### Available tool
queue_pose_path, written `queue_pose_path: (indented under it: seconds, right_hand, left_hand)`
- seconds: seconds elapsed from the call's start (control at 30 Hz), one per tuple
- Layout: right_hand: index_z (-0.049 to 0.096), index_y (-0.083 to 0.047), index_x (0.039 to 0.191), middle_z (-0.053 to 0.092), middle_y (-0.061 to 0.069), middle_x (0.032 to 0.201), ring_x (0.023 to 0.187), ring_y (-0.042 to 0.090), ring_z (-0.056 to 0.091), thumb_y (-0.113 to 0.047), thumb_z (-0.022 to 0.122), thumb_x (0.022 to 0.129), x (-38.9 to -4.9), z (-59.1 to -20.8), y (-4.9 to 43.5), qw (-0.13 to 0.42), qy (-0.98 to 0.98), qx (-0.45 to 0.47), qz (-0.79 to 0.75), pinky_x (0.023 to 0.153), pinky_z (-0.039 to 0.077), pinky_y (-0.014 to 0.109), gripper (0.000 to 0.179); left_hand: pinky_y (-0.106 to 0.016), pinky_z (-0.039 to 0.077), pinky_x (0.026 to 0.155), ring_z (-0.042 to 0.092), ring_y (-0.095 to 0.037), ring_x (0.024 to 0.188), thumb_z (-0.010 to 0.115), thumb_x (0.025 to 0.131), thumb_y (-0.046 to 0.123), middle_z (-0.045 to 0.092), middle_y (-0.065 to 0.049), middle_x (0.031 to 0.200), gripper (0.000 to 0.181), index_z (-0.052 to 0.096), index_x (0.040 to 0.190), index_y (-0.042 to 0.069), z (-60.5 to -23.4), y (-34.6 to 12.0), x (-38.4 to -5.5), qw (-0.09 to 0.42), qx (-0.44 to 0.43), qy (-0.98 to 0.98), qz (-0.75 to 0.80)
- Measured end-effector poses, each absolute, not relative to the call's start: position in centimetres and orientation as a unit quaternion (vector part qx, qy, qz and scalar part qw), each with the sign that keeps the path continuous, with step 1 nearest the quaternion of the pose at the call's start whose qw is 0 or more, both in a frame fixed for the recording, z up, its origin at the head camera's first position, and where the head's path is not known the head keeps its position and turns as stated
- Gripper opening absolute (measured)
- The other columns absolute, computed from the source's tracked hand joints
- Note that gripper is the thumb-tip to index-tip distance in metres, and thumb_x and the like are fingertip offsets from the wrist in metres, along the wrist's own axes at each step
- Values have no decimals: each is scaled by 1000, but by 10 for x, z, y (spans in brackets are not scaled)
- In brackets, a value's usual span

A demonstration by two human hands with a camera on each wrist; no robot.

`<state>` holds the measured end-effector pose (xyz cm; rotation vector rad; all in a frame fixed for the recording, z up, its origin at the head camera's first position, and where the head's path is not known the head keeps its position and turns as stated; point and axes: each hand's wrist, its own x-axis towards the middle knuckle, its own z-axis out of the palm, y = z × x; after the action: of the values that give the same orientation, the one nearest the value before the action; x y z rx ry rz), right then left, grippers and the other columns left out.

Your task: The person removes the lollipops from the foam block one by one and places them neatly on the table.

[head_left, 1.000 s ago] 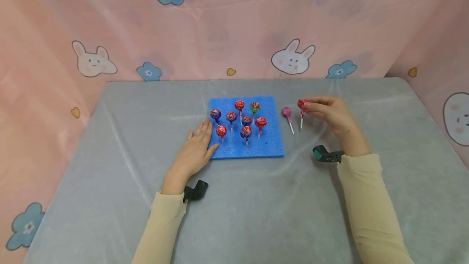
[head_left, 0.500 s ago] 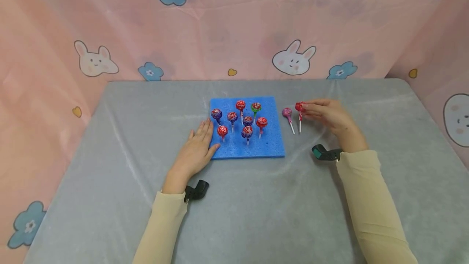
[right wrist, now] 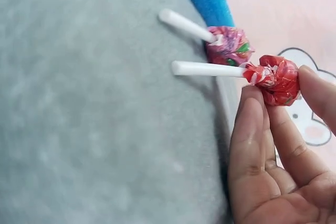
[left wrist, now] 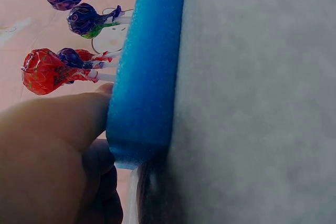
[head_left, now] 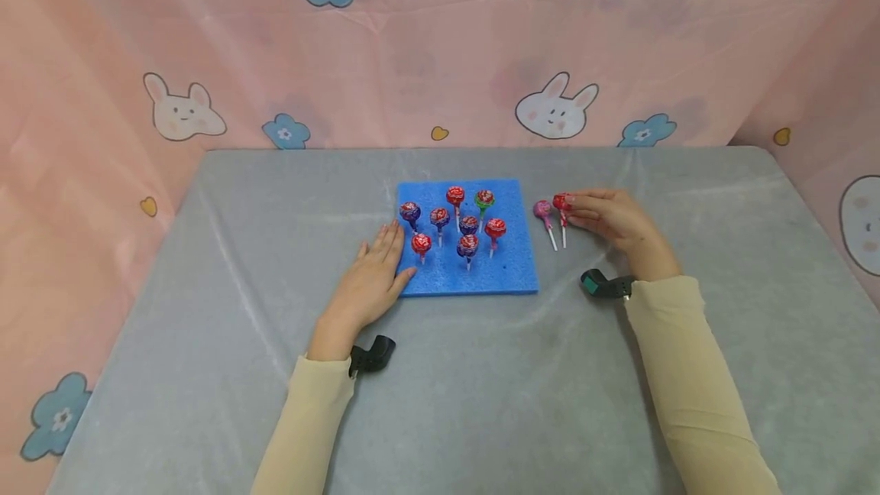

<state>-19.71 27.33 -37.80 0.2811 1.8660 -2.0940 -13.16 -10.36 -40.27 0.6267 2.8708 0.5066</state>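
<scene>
In the head view, right of the blue foam board [head_left: 514, 279], the right hand [head_left: 615, 226] is hiding part of the red lollipop [head_left: 561, 202] it is pinching. At the board's left edge, the left hand [head_left: 367, 285] is covering a stretch of foam. On the board, a nearer purple lollipop [head_left: 467, 246] is blocking the stick of a farther purple lollipop [head_left: 469, 224]. In front of the board, the left sleeve [head_left: 305, 426] and right sleeve [head_left: 697, 384] are running off the bottom. Both wrist views are cropping the board and the hands; beside the board, the tabletop [right wrist: 94, 129] is blurring in the right one.
</scene>
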Motion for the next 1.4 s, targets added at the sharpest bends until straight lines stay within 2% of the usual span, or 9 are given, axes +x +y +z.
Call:
queue_pose_path:
  seconds: [0.23, 0.37, 0.47, 0.63, 1.0, 1.27, 1.4]
  right_hand:
    - [71, -15, 80, 68, -5, 85, 78, 7, 64, -11, 65, 89, -196, -384, 276, 149, 673, 118, -715, 73, 53, 20, 12]
    - [73, -16, 87, 65, -7, 89, 81, 5, 64, -19, 68, 88, -195, -386, 273, 130, 717, 126, -673, 75, 52, 19, 5]
    - [72, -8, 101, 64, -7, 90, 81, 4, 64, -22, 70, 87, -195, -387, 270, 118, 751, 132, -636, 75, 52, 19, 20]
    - [61, 8, 118, 62, -5, 92, 77, 2, 64, -22, 70, 86, -194, -389, 267, 101, 780, 136, -603, 74, 52, 19, 45]
    - [62, 8, 117, 61, -2, 94, 76, 1, 63, -23, 72, 85, -194, -389, 270, 81, 790, 134, -593, 73, 52, 18, 46]
    - [60, 9, 120, 58, 12, 111, 74, -2, 60, -32, 71, 85, -194, -387, 265, 77, 835, 136, -528, 72, 51, 15, 55]
    - [60, 10, 118, 61, 7, 103, 73, -2, 61, -28, 71, 85, -195, -387, 261, 72, 831, 134, -536, 71, 51, 15, 52]
  left_hand:
    - [-46, 8, 114, 5, -25, 144, 37, 102, 38, 5, -11, 157, 66, 10, 150, 2, -402, -102, -132, 82, 213, 958, 173]
    - [-46, 8, 114, 4, -24, 143, 37, 102, 37, 5, -10, 157, 66, 10, 150, 2, -401, -102, -132, 82, 212, 958, 174]
    - [-46, 7, 114, 4, -25, 144, 38, 101, 37, 5, -11, 157, 66, 10, 150, 2, -400, -103, -131, 85, 211, 958, 172]
    - [-46, 7, 114, 5, -25, 144, 38, 101, 37, 5, -11, 157, 66, 11, 150, 1, -399, -104, -130, 88, 210, 958, 171]
    - [-45, 8, 114, 4, -23, 144, 37, 101, 39, 5, -10, 157, 66, 11, 150, 3, -400, -101, -132, 86, 210, 960, 165]
    - [-45, 7, 114, 4, -23, 144, 37, 101, 38, 5, -10, 157, 66, 10, 150, 2, -402, -101, -132, 87, 211, 959, 169]
    - [-45, 7, 114, 4, -23, 144, 38, 101, 38, 5, -10, 157, 66, 11, 150, 2, -401, -103, -132, 85, 208, 959, 170]
